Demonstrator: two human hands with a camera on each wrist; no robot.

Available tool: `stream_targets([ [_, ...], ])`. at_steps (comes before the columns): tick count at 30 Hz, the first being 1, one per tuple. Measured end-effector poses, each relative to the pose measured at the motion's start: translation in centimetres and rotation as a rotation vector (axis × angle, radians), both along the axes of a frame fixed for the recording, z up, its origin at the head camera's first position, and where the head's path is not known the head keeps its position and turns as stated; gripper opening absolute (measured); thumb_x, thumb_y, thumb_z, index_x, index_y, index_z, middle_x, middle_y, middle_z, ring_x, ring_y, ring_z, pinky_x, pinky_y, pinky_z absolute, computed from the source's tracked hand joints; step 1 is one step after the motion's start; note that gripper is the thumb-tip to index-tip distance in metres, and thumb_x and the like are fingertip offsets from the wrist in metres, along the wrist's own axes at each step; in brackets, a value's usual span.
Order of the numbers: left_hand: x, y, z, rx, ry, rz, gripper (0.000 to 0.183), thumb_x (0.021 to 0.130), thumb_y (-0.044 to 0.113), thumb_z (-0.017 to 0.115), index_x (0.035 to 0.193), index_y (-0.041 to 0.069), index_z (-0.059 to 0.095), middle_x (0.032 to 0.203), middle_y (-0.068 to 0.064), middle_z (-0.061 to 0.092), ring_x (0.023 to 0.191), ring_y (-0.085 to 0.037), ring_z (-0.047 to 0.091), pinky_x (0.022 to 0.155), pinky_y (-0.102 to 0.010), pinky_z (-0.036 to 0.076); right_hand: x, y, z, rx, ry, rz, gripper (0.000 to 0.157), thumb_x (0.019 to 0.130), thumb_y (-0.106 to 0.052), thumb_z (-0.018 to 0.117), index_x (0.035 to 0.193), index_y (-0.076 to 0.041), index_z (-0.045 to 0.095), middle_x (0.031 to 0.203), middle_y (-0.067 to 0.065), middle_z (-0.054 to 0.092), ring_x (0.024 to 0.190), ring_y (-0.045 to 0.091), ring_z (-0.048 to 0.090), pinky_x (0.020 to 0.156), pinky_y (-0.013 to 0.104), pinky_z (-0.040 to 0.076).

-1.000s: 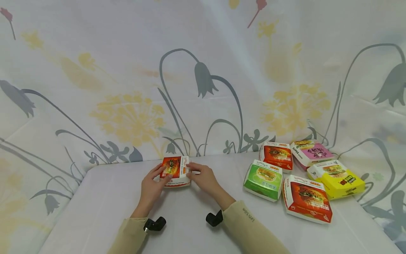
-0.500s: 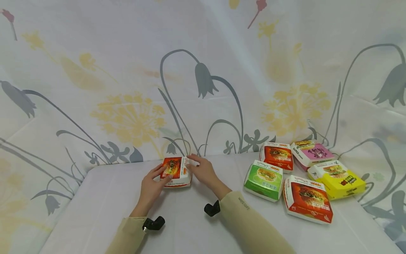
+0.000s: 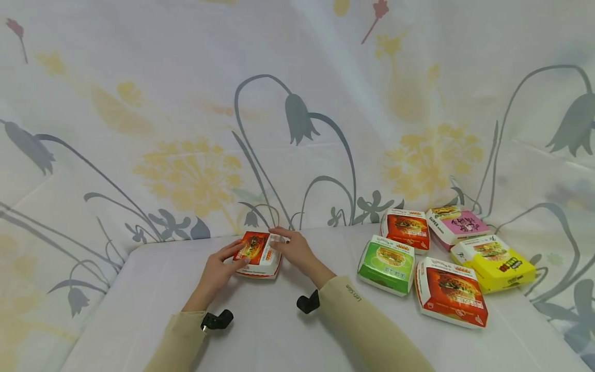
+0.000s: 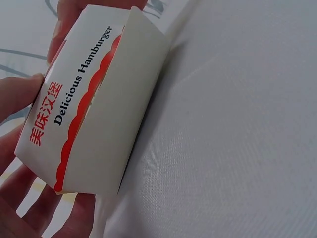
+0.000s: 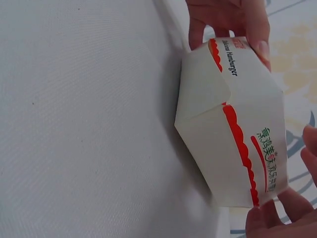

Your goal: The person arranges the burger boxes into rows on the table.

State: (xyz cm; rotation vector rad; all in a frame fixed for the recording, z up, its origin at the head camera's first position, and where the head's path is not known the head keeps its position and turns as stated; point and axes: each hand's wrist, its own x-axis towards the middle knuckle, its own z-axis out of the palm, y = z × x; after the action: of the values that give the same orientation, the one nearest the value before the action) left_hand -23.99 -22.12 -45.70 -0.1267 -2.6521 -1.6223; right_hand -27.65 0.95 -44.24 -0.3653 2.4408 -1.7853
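A red and white hamburger box (image 3: 260, 261) stands near the back of the table, its lid down; lettering shows on its side walls. My left hand (image 3: 218, 266) grips its left side, thumb over the top near the front edge, the other fingers along the side. In the left wrist view, the left fingers (image 4: 37, 210) reach round the box's (image 4: 84, 84) end. My right hand (image 3: 295, 250) holds the box's back right corner. The right wrist view shows right fingertips (image 5: 292, 203) against the box's (image 5: 233, 139) far end, with another finger raised off it.
To the right stand a green burger box (image 3: 387, 263), a red one (image 3: 405, 230) behind it, a larger red one (image 3: 451, 292) in front, a pink one (image 3: 457, 225) and a yellow one (image 3: 495, 261). A flowered cloth (image 3: 195, 103) hangs behind the white table (image 3: 260, 330).
The hamburger box has turned slightly and come a little nearer. My right hand has shifted from its right side to the back corner, while the left keeps its grip.
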Motion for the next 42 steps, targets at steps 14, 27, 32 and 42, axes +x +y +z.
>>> stream_targets([
  [14, -0.6, -0.7, 0.4, 0.058, -0.046, -0.061, 0.049, 0.091, 0.011, 0.072, 0.138, 0.004, 0.059, 0.152, -0.007, 0.045, 0.146, -0.037, 0.025, 0.115, -0.06, 0.016, 0.4, 0.5, -0.7, 0.017, -0.068, -0.004, 0.037, 0.089, -0.021, 0.073, 0.127, -0.018, 0.071, 0.127, 0.006, 0.063, 0.115, 0.025, 0.053, 0.091, 0.041, 0.045],
  [27, 1.2, 0.3, 1.3, -0.103, 0.201, 0.061, 0.042, 0.087, 0.018, 0.078, 0.126, 0.005, 0.068, 0.139, -0.01, 0.059, 0.132, -0.031, 0.048, 0.098, -0.052, 0.045, 0.5, 0.2, -0.7, 0.083, -0.061, -0.051, 0.037, 0.088, -0.022, 0.075, 0.124, -0.019, 0.072, 0.121, 0.006, 0.066, 0.098, 0.021, 0.052, 0.079, 0.035, 0.044],
  [32, 2.8, 1.2, 2.0, -0.139, 0.282, 0.149, 0.036, 0.085, 0.013, 0.079, 0.119, 0.006, 0.071, 0.127, -0.009, 0.066, 0.116, -0.029, 0.06, 0.089, -0.048, 0.049, 0.8, -0.1, -0.6, 0.089, -0.062, -0.069, 0.037, 0.087, -0.023, 0.076, 0.124, -0.02, 0.073, 0.127, 0.007, 0.065, 0.1, 0.021, 0.054, 0.08, 0.036, 0.045],
  [42, 4.4, 2.6, 2.0, -0.287, 0.325, 0.143, 0.041, 0.079, 0.018, 0.081, 0.117, 0.004, 0.072, 0.117, -0.019, 0.068, 0.106, -0.036, 0.062, 0.083, -0.051, 0.05, 1.5, -0.7, -0.9, 0.101, -0.023, -0.104, 0.038, 0.088, -0.027, 0.075, 0.126, -0.02, 0.072, 0.135, 0.008, 0.061, 0.1, 0.02, 0.054, 0.074, 0.033, 0.045],
])
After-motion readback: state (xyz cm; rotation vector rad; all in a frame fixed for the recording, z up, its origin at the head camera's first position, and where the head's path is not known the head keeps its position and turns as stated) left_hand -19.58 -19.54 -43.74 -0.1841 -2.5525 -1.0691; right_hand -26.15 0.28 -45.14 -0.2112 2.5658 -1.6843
